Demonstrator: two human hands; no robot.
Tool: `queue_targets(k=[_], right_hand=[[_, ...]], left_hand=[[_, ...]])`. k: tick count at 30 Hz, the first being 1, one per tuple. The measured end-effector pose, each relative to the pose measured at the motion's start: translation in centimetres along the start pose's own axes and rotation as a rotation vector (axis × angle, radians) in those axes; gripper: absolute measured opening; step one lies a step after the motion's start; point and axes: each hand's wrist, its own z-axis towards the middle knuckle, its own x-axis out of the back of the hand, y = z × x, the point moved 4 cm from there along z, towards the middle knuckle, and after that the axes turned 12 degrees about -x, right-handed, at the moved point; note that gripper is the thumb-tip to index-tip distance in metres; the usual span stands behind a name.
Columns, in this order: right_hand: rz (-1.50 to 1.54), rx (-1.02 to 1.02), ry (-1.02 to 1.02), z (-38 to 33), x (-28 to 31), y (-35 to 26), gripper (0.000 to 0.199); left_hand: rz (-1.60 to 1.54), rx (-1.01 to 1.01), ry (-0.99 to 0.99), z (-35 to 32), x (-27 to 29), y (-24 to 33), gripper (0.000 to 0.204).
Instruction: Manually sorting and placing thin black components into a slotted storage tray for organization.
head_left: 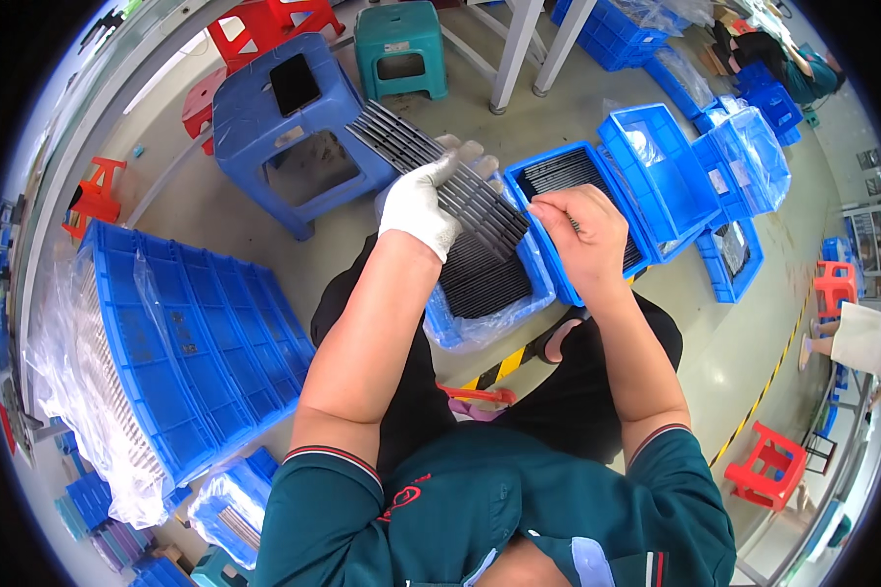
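My left hand [421, 210], in a white glove, is closed around a row of long thin dark rods [485, 207]. The rods lie side by side, slanting from upper left to lower right. My bare right hand [589, 240] is close to their lower right ends, its fingers curled in a pinch. Something small and dark shows between those fingers, too small to name. Below the rods is a blue bin lined with clear plastic [475, 339], holding many similar dark rods [480, 284]. Beyond my right hand, another blue bin [550, 256] also contains dark rods, partly hidden by the hand.
A blue stool [240, 122] with a black phone-like slab [294, 84] stands ahead left, beside a green stool [398, 37]. Stacked blue crates [191, 347] rise at my left. More blue bins [661, 166] are at the right. A red stool [768, 465] stands lower right.
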Motion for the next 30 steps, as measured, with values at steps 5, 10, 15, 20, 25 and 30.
queue_targets(k=[5, 10, 15, 20, 25, 30], right_hand=[[-0.014, 0.037, -0.018, 0.0, -0.3, 0.0, 0.009], [-0.101, 0.214, -0.056, 0.1, -0.5, -0.8, 0.010], [-0.122, 0.159, -0.199, 0.4, -1.5, 0.0, 0.010], [-0.189, 0.220, -0.246, 1.3, -1.6, -0.7, 0.009], [-0.156, 0.304, 0.018, 1.3, -0.5, -1.5, 0.011], [0.000, 0.061, -0.079, 1.4, -0.8, 0.1, 0.010]], left_hand=[[0.000, 0.005, 0.000, 0.1, 0.1, 0.0, 0.011], [0.015, -0.006, -0.011, 0.2, 0.1, 0.1, 0.011], [-0.008, 0.026, 0.041, 0.2, -0.2, 0.2, 0.012], [-0.012, 0.021, 0.037, 0.2, -0.3, 0.8, 0.012], [0.025, -0.040, 0.051, 0.6, 0.1, 1.0, 0.011], [-0.024, -0.051, -0.027, 0.5, 0.4, 1.7, 0.012]])
